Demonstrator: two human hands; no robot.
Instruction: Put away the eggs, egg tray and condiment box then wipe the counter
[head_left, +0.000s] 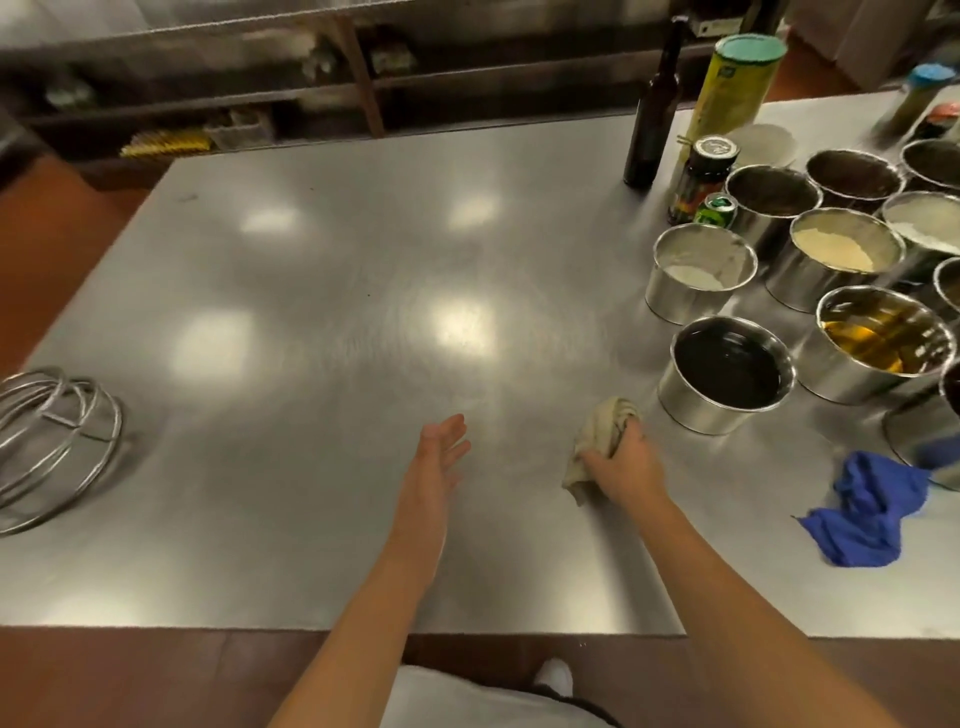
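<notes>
My right hand (626, 462) grips a bunched beige cloth (602, 431) pressed against the stainless steel counter (322, 291), just left of a metal tin of dark liquid (727, 371). My left hand (439, 457) hovers above the counter to the left of the cloth, palm turned inward, fingers apart and holding nothing. No eggs, egg tray or condiment box show in view.
Several round metal tins (847, 249) of powders and liquids crowd the right side, behind them a dark bottle (652, 109), a yellow canister (737, 88) and small jars. A blue cloth (872, 509) lies at the right front. A wire whisk attachment (52, 441) rests at the left edge.
</notes>
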